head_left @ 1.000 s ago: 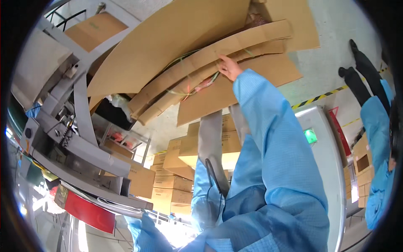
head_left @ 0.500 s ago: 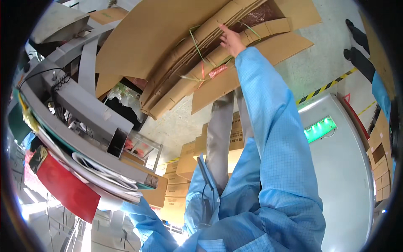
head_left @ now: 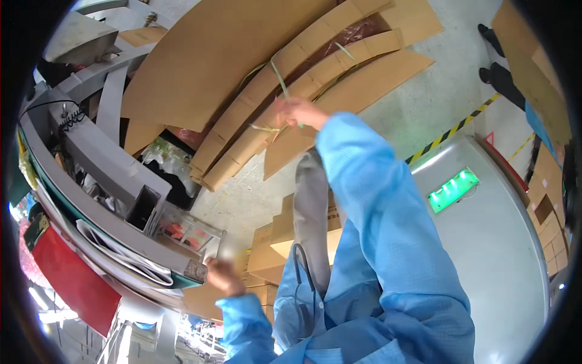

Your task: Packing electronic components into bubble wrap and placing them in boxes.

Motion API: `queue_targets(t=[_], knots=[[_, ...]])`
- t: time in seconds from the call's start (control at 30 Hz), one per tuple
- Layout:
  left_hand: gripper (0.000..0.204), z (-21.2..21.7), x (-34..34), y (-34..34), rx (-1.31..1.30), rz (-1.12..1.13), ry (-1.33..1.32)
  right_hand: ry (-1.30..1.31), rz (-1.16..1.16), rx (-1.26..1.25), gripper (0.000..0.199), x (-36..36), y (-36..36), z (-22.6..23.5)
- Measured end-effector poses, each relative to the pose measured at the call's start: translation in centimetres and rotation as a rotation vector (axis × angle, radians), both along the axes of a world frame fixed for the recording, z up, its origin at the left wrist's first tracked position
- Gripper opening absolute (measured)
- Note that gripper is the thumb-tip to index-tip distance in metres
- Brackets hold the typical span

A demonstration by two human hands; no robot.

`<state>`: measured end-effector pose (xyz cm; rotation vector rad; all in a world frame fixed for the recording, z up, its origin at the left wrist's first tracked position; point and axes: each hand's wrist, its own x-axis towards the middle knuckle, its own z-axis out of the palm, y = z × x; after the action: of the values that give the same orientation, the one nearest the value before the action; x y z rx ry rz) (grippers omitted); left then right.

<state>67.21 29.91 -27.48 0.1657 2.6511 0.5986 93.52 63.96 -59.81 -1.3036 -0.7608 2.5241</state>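
A grey concrete floor [head_left: 424, 109] carries bundled flat cardboard sheets [head_left: 254, 73] and stacked cardboard boxes [head_left: 273, 242].

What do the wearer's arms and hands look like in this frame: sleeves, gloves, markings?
Both arms wear loose, light blue, smooth-fabric coat sleeves that reach the wrists. The right sleeve is wide and creased; the left sleeve ends in a gathered cuff. The right hand and left hand are bare and motion-blurred. No gloves or sleeve markings show.
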Motion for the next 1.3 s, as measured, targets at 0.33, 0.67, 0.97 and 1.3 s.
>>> queue_targets(t=[0.33, 0.67, 0.97, 1.3], knots=[[0.075, -30.8, 6.7, 30.8, -0.087, -1.224, 0.115, -1.072, -0.058, 0.91, 0.044, 19.7, -2.8, 20.3], [0.094, -38.3, 7.7, 35.2, -0.585, -1.424, 0.322, -0.721, 0.229, 0.447, 0.021, 11.6, -15.2, 20.6], [0.093, -27.0, 5.3, 34.9, -0.157, -1.417, -0.199, -0.392, -0.318, 0.207, 0.031, 12.4, -10.3, 17.6], [0.083, -9.6, 7.5, 31.2, 0.03, -1.165, -1.222, 0.175, -0.888, -0.265, 0.046, 7.3, 7.3, 14.2]])
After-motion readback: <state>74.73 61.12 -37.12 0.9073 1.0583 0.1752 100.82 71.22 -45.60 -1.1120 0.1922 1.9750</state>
